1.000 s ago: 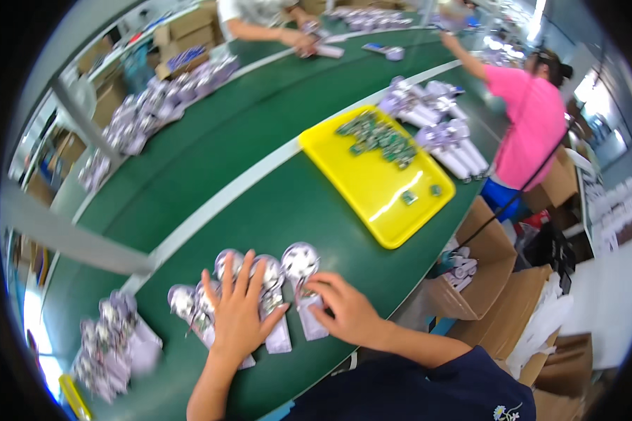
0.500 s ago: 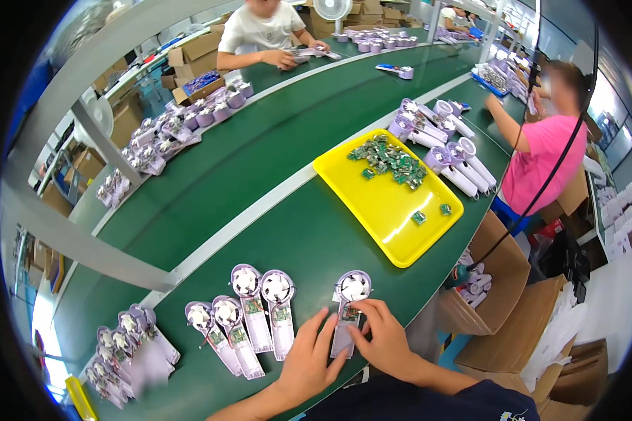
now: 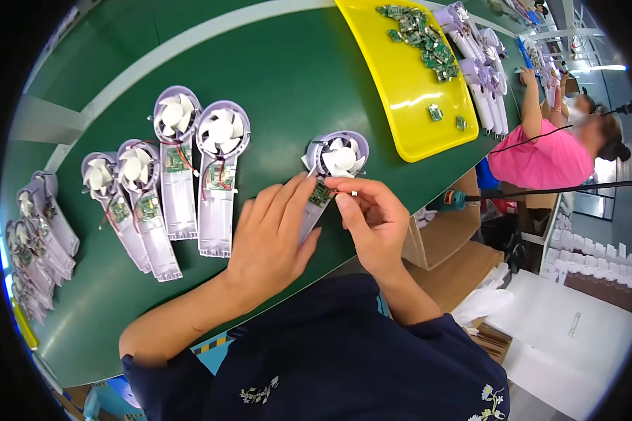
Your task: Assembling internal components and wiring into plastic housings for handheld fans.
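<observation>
In front of me a lilac handheld fan half-shell (image 3: 339, 156) lies on the bench, its white blades facing up. A small green circuit board (image 3: 320, 194) sits in its handle. My left hand (image 3: 270, 231) steadies that handle, fingers along its left side and thumb on its lower right, covering much of it. The thumb and forefinger of my right hand (image 3: 378, 223) pinch a thin wire whose white connector (image 3: 353, 193) pokes out above the fingers. To the left lie several similar open fan shells (image 3: 218, 203) with boards and red wires.
A yellow tray (image 3: 400, 133) holding a pile of green circuit boards (image 3: 428, 42) stands at the upper right. Beyond it are more lilac fans (image 3: 481, 84) and a co-worker in a pink top (image 3: 541, 154). Another cluster of fan shells (image 3: 42, 238) lies far left. A cardboard box (image 3: 446, 235) stands beside the bench.
The view has tilted down and closer to the bench. My right hand has gone from touching the board area to pinching the wire; my left hand stays by the handle.
</observation>
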The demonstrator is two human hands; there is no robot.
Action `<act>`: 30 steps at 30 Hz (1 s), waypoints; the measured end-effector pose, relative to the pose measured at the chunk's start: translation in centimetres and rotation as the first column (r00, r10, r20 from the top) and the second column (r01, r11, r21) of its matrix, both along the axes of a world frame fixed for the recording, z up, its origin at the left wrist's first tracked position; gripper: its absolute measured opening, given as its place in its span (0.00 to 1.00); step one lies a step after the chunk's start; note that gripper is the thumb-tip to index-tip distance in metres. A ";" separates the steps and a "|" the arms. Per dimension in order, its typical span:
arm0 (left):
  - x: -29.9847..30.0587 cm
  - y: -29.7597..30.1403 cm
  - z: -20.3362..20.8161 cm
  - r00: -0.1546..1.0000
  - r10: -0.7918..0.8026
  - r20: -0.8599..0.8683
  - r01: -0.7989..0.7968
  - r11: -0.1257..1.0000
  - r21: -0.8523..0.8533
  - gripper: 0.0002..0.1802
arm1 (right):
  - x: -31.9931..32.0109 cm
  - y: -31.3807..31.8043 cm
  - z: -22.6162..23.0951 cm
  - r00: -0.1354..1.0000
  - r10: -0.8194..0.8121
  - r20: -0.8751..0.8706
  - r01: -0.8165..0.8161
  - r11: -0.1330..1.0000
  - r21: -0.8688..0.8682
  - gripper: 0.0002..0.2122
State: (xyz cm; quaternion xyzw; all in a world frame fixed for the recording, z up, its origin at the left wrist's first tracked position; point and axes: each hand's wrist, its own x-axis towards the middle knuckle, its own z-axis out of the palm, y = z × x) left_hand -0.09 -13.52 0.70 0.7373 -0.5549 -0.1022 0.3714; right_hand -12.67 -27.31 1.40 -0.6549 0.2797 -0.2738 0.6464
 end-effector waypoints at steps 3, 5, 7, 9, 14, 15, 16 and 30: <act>-0.2 0.5 -0.3 0.999 -0.013 -0.048 0.013 1.000 -0.010 0.43 | -0.1 0.1 -0.4 1.000 0.003 0.010 -0.002 1.000 -0.015 0.08; -0.4 0.6 -0.5 0.998 0.002 -0.069 -0.004 1.000 -0.030 0.43 | -0.3 0.4 -0.4 0.999 0.000 0.035 0.000 1.000 -0.012 0.09; -0.5 0.8 -0.5 0.996 -0.019 -0.084 0.016 0.999 -0.029 0.43 | -0.4 0.6 0.1 0.999 -0.049 0.009 0.049 0.998 -0.030 0.10; -0.6 0.8 -0.5 0.996 -0.010 -0.087 0.007 1.000 -0.030 0.42 | -0.9 0.2 0.0 1.000 0.013 -0.026 -0.015 0.995 -0.103 0.10; -0.5 0.7 -0.4 0.992 -0.007 -0.130 0.001 0.999 -0.047 0.44 | -1.1 -0.2 0.6 0.989 0.117 -0.094 -0.137 0.962 -0.237 0.10; -0.4 0.6 -0.3 0.989 -0.009 -0.145 0.001 0.999 -0.054 0.44 | -0.9 -0.2 0.7 0.989 0.137 -0.062 -0.148 0.959 -0.242 0.09; -0.3 0.6 -0.3 0.987 -0.011 -0.161 0.001 0.998 -0.061 0.44 | -0.7 -0.1 0.8 0.987 0.156 -0.030 -0.159 0.956 -0.248 0.08; -0.6 0.7 -1.0 0.976 0.034 -0.215 -0.053 0.995 -0.083 0.37 | 0.2 -2.0 4.0 0.913 0.089 -0.398 -0.293 0.821 -0.489 0.12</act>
